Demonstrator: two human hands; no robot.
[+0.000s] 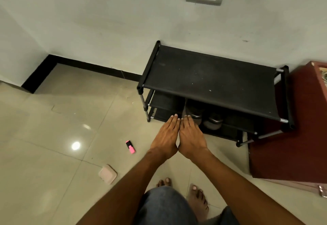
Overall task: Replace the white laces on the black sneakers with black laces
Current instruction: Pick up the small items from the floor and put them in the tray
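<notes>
Left hand [166, 136] and right hand [192, 136] side by side, touching, palms down, fingers straight, holding nothing, in front of shoe rack [212, 76]. Black sneakers [203, 115] on rack's lower shelf, under top tier. Pink highlighter [130, 147] on floor, left of rack.

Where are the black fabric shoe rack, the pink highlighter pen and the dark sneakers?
black fabric shoe rack [208, 76]: head view, bare top shelf.
pink highlighter pen [130, 147]: head view, mid-body, on floor tile.
dark sneakers [213, 121]: head view, toe of the right-hand shoe, lower shelf.
</notes>
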